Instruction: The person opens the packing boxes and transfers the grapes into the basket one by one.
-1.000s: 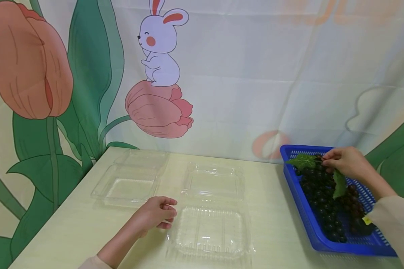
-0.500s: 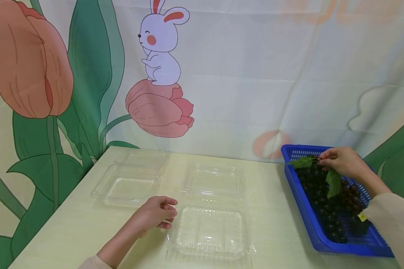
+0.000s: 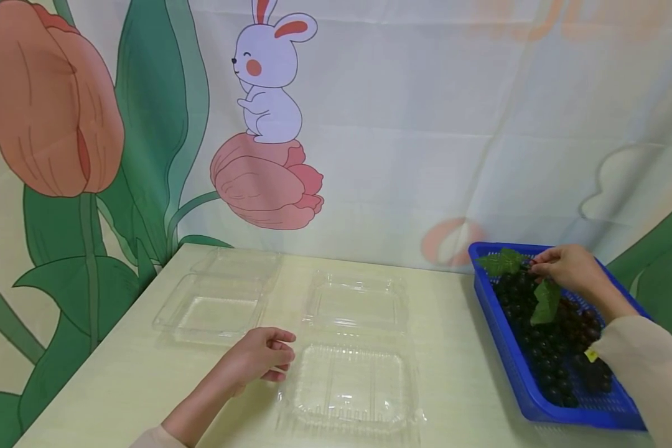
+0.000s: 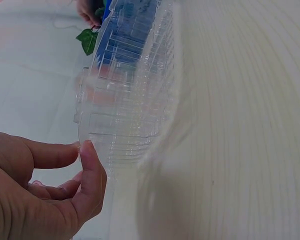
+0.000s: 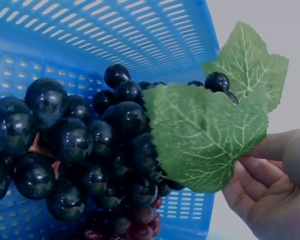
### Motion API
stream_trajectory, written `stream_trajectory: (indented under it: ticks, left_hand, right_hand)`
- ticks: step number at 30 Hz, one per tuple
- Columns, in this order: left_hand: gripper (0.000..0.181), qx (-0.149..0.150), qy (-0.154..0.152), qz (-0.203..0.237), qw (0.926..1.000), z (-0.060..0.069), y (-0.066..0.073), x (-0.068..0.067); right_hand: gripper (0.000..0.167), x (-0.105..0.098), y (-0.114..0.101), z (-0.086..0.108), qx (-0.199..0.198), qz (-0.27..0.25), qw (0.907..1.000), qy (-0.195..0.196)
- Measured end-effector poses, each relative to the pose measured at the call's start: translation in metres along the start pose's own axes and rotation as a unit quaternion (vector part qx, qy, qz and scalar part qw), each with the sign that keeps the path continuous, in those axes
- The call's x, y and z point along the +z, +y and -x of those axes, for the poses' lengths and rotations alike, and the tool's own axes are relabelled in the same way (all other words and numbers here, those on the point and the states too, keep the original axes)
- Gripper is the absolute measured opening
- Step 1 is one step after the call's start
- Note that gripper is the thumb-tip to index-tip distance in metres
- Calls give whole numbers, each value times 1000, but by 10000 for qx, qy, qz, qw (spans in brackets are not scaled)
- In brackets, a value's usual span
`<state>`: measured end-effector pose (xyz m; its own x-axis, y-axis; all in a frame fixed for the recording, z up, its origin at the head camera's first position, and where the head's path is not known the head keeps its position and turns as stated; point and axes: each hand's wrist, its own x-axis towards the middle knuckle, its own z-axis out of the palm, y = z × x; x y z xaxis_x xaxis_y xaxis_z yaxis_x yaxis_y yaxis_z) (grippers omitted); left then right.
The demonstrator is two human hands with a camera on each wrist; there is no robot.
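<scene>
My left hand [image 3: 260,356] pinches the rim of an open clear plastic clamshell box [image 3: 350,382] at its left side, between thumb and fingers. In the left wrist view, the box's ribbed wall [image 4: 135,100] runs up from the fingertips. My right hand [image 3: 574,270], over the back of a blue basket [image 3: 498,348], pinches the stem of a bunch of dark grapes [image 3: 529,336]. Green leaves [image 5: 205,135] hang beside its fingertips. Dark red grapes [image 3: 579,323] lie beside the black ones, with a yellow tag [image 3: 592,354] near the right sleeve.
A second open clear clamshell box [image 3: 218,311] stands at the table's back left. The near box's lid [image 3: 355,302] lies folded back toward the wall. Behind the table [image 3: 445,361] hangs a cloth printed with a rabbit [image 3: 269,81] and tulips.
My right hand has shifted slightly left, and the leaves and yellow tag have moved left with it. The left hand and the boxes stay in place.
</scene>
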<state>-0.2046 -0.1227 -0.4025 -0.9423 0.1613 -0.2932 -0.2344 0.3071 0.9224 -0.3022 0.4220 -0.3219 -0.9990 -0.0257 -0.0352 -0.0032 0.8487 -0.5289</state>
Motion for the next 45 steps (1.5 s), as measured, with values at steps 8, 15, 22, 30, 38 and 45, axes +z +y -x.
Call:
stream_trajectory:
  ticks: [8, 15, 22, 30, 38, 45]
  left_hand:
    - [35, 10, -36, 48, 10000, 1, -1, 0]
    - [36, 32, -114, 119, 9999, 2, -1, -1]
    - [35, 1, -108, 122, 9999, 2, 0, 0]
    - [35, 29, -103, 112, 9999, 3, 1, 0]
    - [37, 69, -142, 127, 9998, 4, 1, 0]
    - [36, 73, -136, 124, 9998, 4, 1, -1]
  right_hand:
    - [34, 2, 9, -1, 117, -236, 9995, 158]
    - [33, 5, 14, -3, 124, -192, 9995, 204]
    - [26, 8, 16, -7, -506, 642, 9962, 289]
    - [24, 10, 14, -11, -849, 1163, 9892, 283]
    - [24, 11, 15, -14, -677, 1459, 9867, 248]
    - [19, 9, 22, -15, -771, 1649, 9829, 272]
